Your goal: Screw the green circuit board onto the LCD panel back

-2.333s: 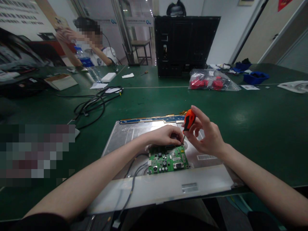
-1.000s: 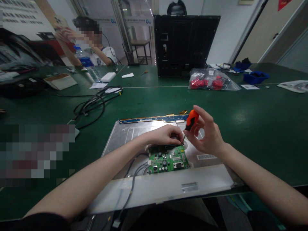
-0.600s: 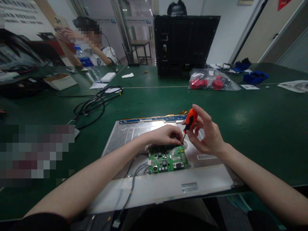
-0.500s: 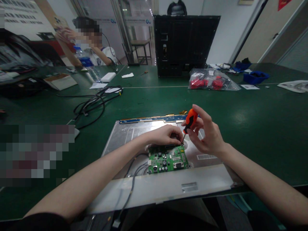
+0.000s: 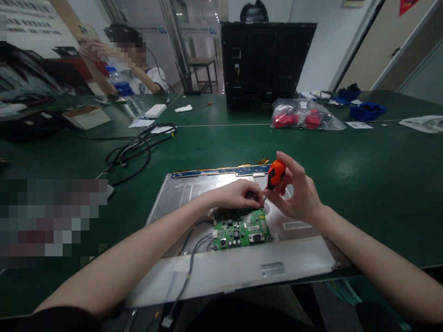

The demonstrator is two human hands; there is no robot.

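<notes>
Fingers of right hand (image 5: 297,196) pinched round orange screwdriver (image 5: 275,174), tip down at far right corner of green PCB (image 5: 241,228). Left hand (image 5: 235,194) curled, fingertips pressing the board's far edge right beside the tip. PCB sits on metal back of LCD panel (image 5: 180,189), on green bench (image 5: 363,184).

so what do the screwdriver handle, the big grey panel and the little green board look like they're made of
The orange and black screwdriver handle in the right hand looks like moulded plastic, perhaps with rubber grip parts: saturated colour, smooth rounded shape. The large grey flat panel back looks like sheet metal: dull silver sheen, stamped ridges. The small green circuit board looks like the usual lacquered laminate carrying metal and plastic components.
</notes>
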